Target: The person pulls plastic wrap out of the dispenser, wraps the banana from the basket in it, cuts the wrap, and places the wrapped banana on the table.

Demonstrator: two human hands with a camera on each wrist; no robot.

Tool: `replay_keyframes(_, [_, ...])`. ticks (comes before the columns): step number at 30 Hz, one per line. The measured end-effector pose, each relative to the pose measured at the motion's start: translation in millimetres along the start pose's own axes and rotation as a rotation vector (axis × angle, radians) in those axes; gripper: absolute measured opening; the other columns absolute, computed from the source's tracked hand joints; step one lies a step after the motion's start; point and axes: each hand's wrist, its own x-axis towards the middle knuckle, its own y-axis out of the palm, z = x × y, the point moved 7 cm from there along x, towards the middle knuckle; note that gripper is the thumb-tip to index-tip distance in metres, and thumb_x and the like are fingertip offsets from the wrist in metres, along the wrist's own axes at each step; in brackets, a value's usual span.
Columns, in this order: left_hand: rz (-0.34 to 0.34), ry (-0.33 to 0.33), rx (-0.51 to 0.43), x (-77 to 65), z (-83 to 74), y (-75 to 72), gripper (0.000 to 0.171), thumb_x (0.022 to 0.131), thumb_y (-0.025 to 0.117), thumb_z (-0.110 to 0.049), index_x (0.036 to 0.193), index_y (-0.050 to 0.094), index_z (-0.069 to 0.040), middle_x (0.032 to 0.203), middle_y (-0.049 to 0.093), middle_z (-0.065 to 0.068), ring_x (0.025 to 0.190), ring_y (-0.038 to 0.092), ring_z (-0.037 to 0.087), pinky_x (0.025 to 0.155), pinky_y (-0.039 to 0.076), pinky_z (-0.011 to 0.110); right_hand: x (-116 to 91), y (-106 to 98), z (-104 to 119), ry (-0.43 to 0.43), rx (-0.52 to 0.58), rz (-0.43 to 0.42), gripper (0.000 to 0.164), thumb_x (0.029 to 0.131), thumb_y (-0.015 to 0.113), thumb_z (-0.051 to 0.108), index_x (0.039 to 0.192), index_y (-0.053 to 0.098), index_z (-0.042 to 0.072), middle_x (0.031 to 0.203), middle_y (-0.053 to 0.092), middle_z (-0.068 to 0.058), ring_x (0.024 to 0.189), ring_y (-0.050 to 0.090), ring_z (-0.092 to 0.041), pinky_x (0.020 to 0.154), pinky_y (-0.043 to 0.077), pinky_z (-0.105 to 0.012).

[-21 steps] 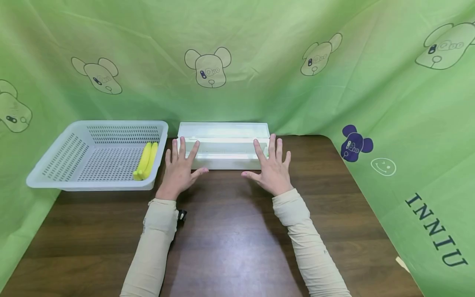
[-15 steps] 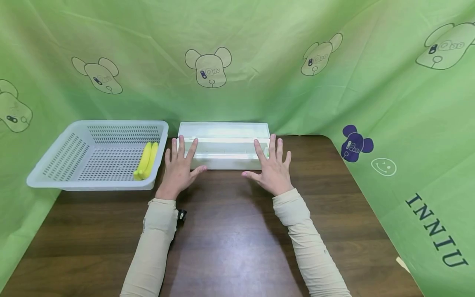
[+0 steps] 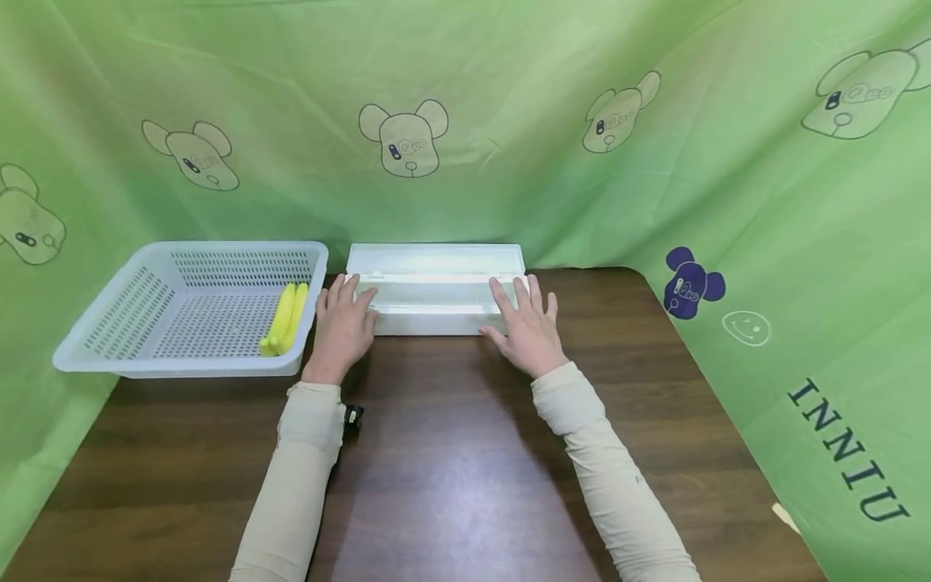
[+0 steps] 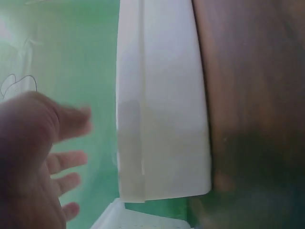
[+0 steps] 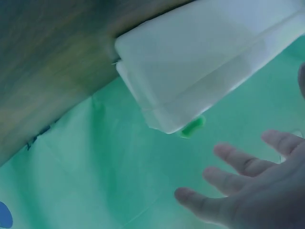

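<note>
A long white box [image 3: 429,323] stands at the back of the table, its lid [image 3: 436,259] raised behind it. My left hand [image 3: 342,331] is over the box's left end, fingers a little bent and the thumb near the front wall. Over the right end hovers my right hand [image 3: 533,338], fingers spread. Both wrist views show the fingers apart from the box wall, with nothing held. A small green piece [image 5: 193,127] shows at the box's right end in the right wrist view. What lies inside the box is partly hidden by the hands.
Left of the box stands a white slotted basket [image 3: 69,356]. Yellow bananas [image 3: 285,319] lie at its right side. A green printed curtain [image 3: 494,162] hangs behind and beside the brown wooden table [image 3: 436,469].
Both hands have come in toward the box with their fingers less spread. The left thumb has drawn in to the left. The head view has shifted slightly; basket and bananas stay put.
</note>
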Motion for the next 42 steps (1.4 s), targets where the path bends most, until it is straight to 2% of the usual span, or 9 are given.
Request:
replay_keyframes(5, [0.049, -0.032, 0.063, 10.4, 6.0, -2.4, 0.029, 0.100, 0.059, -0.006, 0.128, 0.067, -0.003, 0.129, 0.060, 0.020, 0.127, 0.044, 0.042, 0.110, 0.027, 0.060, 16, 5, -6, -0.069, -0.033, 0.049, 0.048, 0.099, 0.066, 0.032, 0.140, 0.057, 0.009, 0.126, 0.060, -0.019, 0.137, 0.037, -0.043, 0.109, 0.020, -0.071])
replay_keyframes(9, [0.100, -0.016, 0.108, 19.6, 7.8, 0.1, 0.025, 0.098, 0.060, -0.003, 0.120, 0.072, -0.004, 0.115, 0.065, 0.018, 0.116, 0.050, 0.042, 0.108, 0.030, 0.060, 25, 9, -10, -0.112, -0.060, 0.132, 0.032, 0.100, 0.065, 0.028, 0.126, 0.068, 0.009, 0.112, 0.065, -0.014, 0.125, 0.048, -0.040, 0.109, 0.023, -0.071])
replay_keyframes(12, [0.129, -0.009, 0.134, 23.9, 8.1, 1.8, 0.020, 0.096, 0.061, -0.002, 0.110, 0.075, -0.005, 0.106, 0.066, 0.016, 0.108, 0.052, 0.041, 0.108, 0.031, 0.059, 28, 6, -9, -0.137, -0.065, 0.155, 0.026, 0.098, 0.067, 0.024, 0.120, 0.070, 0.010, 0.105, 0.065, -0.012, 0.115, 0.053, -0.038, 0.108, 0.024, -0.071])
replay_keyframes(15, [0.149, -0.014, 0.133, 25.6, 10.7, 5.1, 0.018, 0.095, 0.061, -0.001, 0.103, 0.076, -0.005, 0.101, 0.067, 0.014, 0.101, 0.053, 0.039, 0.108, 0.031, 0.058, 29, 6, -9, -0.145, -0.056, 0.160, 0.022, 0.097, 0.068, 0.020, 0.117, 0.071, 0.010, 0.102, 0.065, -0.012, 0.108, 0.055, -0.038, 0.107, 0.025, -0.070])
replay_keyframes(20, [0.159, -0.014, 0.120, 25.8, 13.0, 7.1, 0.018, 0.098, 0.059, -0.003, 0.103, 0.076, -0.006, 0.101, 0.067, 0.013, 0.101, 0.053, 0.038, 0.108, 0.031, 0.058, 29, 5, -11, -0.150, -0.039, 0.164, 0.020, 0.096, 0.069, 0.017, 0.114, 0.071, 0.010, 0.100, 0.065, -0.010, 0.105, 0.059, -0.037, 0.106, 0.026, -0.071])
replay_keyframes(27, [0.183, -0.036, 0.101, 24.0, 15.6, 8.9, 0.016, 0.098, 0.058, -0.002, 0.094, 0.073, -0.006, 0.091, 0.063, 0.010, 0.093, 0.050, 0.035, 0.108, 0.030, 0.058, 28, 6, -13, -0.141, 0.021, 0.214, 0.019, 0.095, 0.071, 0.020, 0.112, 0.072, 0.010, 0.096, 0.065, -0.009, 0.101, 0.061, -0.036, 0.107, 0.025, -0.070])
replay_keyframes(33, [0.198, -0.034, 0.108, 29.7, 16.9, 11.6, 0.017, 0.097, 0.056, 0.001, 0.096, 0.071, -0.007, 0.092, 0.063, 0.010, 0.092, 0.049, 0.034, 0.106, 0.032, 0.057, 34, 6, -18, -0.146, 0.046, 0.200, 0.015, 0.096, 0.070, 0.024, 0.105, 0.073, 0.012, 0.094, 0.067, -0.008, 0.095, 0.063, -0.032, 0.097, 0.034, -0.064])
replay_keyframes(39, [0.132, -0.004, 0.121, 33.7, 18.0, 12.3, 0.010, 0.099, 0.059, -0.005, 0.098, 0.069, -0.005, 0.093, 0.065, 0.013, 0.094, 0.053, 0.037, 0.101, 0.038, 0.057, 37, 10, -19, -0.162, 0.063, 0.207, 0.013, 0.095, 0.070, 0.024, 0.102, 0.073, 0.013, 0.090, 0.066, -0.005, 0.093, 0.064, -0.029, 0.099, 0.033, -0.066])
replay_keyframes(42, [0.086, 0.015, 0.128, 35.2, 17.9, 11.7, 0.009, 0.099, 0.060, -0.005, 0.097, 0.068, -0.004, 0.092, 0.065, 0.013, 0.094, 0.055, 0.038, 0.097, 0.041, 0.056, 39, 11, -20, -0.180, 0.104, 0.205, 0.009, 0.093, 0.072, 0.022, 0.095, 0.074, 0.014, 0.083, 0.064, -0.001, 0.083, 0.063, -0.025, 0.093, 0.039, -0.063])
